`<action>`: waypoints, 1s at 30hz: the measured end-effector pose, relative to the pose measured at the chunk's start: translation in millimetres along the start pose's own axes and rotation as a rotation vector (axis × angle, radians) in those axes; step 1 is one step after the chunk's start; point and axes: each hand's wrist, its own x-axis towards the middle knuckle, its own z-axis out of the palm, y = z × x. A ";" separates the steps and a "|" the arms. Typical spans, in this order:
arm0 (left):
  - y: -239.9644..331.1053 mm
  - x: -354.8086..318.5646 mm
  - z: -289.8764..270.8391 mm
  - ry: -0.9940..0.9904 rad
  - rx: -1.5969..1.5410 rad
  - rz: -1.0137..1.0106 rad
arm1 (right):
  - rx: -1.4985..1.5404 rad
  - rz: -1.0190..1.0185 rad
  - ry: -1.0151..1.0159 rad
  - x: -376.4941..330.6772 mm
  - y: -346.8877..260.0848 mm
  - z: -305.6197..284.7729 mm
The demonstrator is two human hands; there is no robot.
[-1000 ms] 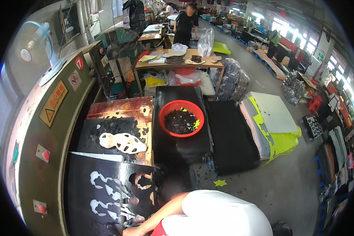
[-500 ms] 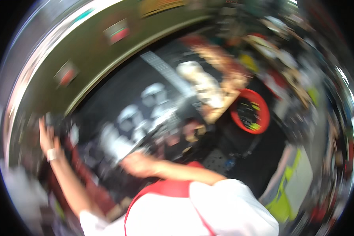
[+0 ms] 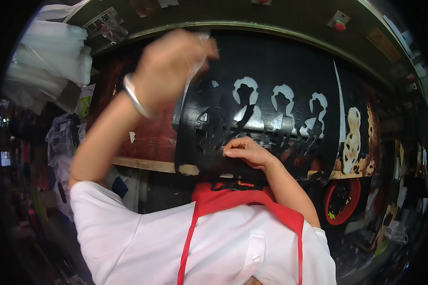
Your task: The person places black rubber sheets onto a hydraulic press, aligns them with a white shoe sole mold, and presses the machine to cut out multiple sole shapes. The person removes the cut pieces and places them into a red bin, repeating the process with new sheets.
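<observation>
Standing here by the cutting press, the biggest thing in view is the green machine frame [image 3: 252, 23] arching over the top, and under it the worn red-brown table [image 3: 147, 137]. A second ago the view was way out across the shop floor, then swung in a blur, and now it's right down over the bench, so the person has turned from the aisle to the work.

On the table lies the black sheet [image 3: 271, 71], punched through with a row of light cutout shapes. Its near edge hangs just over the table's front lip. Off to the right there's a pale sole-shaped piece [image 3: 352, 137] lying beside it.

Lower right, the red tub [image 3: 354, 197] of dark scraps that sat out in the middle a second ago now peeks in below the table edge.

The left hand [image 3: 169, 66] is up high at the sheet's top left corner, blurry, fingers curled as if pinching the edge or a clear film there; can't tell for sure what it's got. There's a metal bangle [image 3: 135, 97] on that wrist.

The right hand [image 3: 247, 152] is down on the sheet's near edge, fingers bent and pressing into the lacy cutout part.

Looks to me like the offcuts are getting picked out.
</observation>
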 end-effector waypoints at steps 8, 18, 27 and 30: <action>61.1 -180.1 88.4 -0.255 -0.365 0.034 | 0.073 -0.016 -0.072 7.3 -3.8 5.6; 39.0 -159.5 88.6 0.015 -1.305 -1.197 | -1.185 -0.243 0.539 -16.7 -43.5 63.4; 65.3 -131.5 86.8 -0.099 -0.965 -1.170 | -0.867 -0.002 0.379 19.9 -19.4 60.8; 65.1 -112.2 86.7 -0.051 -0.820 -1.131 | -0.695 -0.132 0.404 29.9 9.5 54.7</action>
